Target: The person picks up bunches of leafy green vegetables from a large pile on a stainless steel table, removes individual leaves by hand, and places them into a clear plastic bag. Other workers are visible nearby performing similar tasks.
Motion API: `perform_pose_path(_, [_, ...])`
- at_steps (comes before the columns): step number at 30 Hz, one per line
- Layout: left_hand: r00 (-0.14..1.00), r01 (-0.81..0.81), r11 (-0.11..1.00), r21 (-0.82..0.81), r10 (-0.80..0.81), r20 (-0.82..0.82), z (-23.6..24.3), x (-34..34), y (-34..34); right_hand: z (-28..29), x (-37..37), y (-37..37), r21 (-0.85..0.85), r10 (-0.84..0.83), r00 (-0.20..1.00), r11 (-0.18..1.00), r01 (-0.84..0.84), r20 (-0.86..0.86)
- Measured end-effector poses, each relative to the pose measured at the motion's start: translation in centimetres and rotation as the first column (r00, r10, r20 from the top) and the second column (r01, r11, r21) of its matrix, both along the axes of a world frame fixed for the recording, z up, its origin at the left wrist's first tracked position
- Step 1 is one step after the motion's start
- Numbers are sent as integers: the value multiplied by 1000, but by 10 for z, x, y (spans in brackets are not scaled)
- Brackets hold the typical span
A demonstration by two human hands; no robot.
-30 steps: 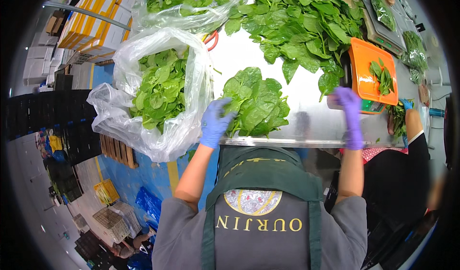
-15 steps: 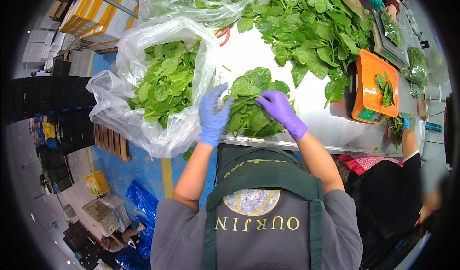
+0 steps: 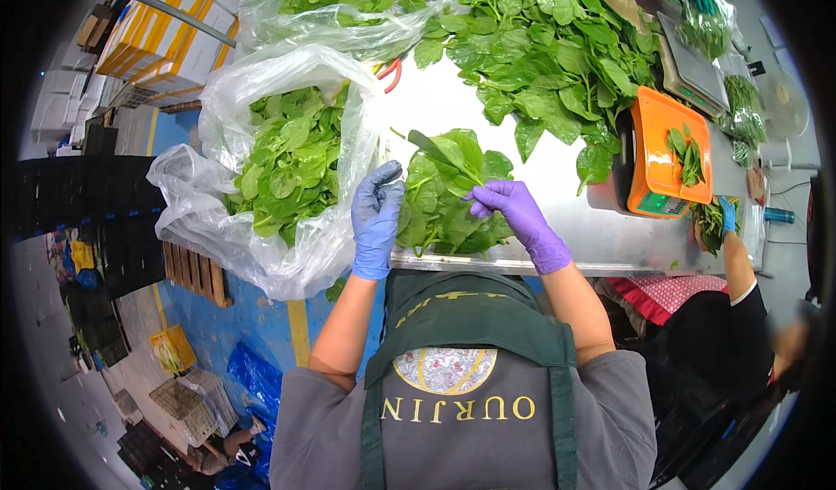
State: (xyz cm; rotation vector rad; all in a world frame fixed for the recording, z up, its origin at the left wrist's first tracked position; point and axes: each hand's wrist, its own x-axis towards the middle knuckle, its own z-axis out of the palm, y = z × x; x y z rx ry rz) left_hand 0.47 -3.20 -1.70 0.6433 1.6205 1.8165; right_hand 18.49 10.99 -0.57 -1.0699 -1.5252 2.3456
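My right hand point(image 3: 525, 224), in a purple glove, pinches the stem of a leafy green sprig point(image 3: 453, 155). The sprig's leaves tilt up and left over a small heap of loose leafy greens point(image 3: 453, 224) at the table's near edge. My left hand point(image 3: 376, 220), in a blue glove, is left of that heap, its fingers curled in toward the thumb. Whatever those fingers hold, if anything, is hidden. Just beyond that hand, a clear plastic bag point(image 3: 178, 181) stands open with leafy greens point(image 3: 292, 164) inside.
A large pile of greens point(image 3: 557, 63) covers the far table. At right, an orange tray point(image 3: 649, 155) holding a few leaves rests on a scale. A co-worker's blue-gloved hand point(image 3: 728, 216) touches greens beside it. Red-handled scissors point(image 3: 392, 74) lie near the bag.
My right hand has turned the sprig from lying sideways between my hands to slanting upward. My left hand has come away from it, and its fingers have curled.
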Motion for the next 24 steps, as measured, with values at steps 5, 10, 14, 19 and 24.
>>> perform_pose_path(5, [969, 198, 975, -102, -179, 172, -2, 16, 8, -3, 16, 1, -66, -27, 1000, 997, 26, -10])
perform_pose_path(10, [897, 297, 950, -95, -244, 368, 2, 51, 30, 5, 21, -12, -20, 27, 999, 999, -28, -20])
perform_pose_path(14, [923, 267, 955, -132, -214, 320, 0, 58, 38, 2, 30, -15, 35, 41, 999, 999, -42, 10])
perform_pose_path(19, [907, 328, 935, -138, -271, 323, 0, 59, 38, -5, 37, -15, -59, -48, 997, 997, 45, -55])
perform_pose_path(24, [928, 337, 921, -196, -291, 233, -1, 59, 38, -11, 43, -18, -23, -217, 973, 976, 216, -80])
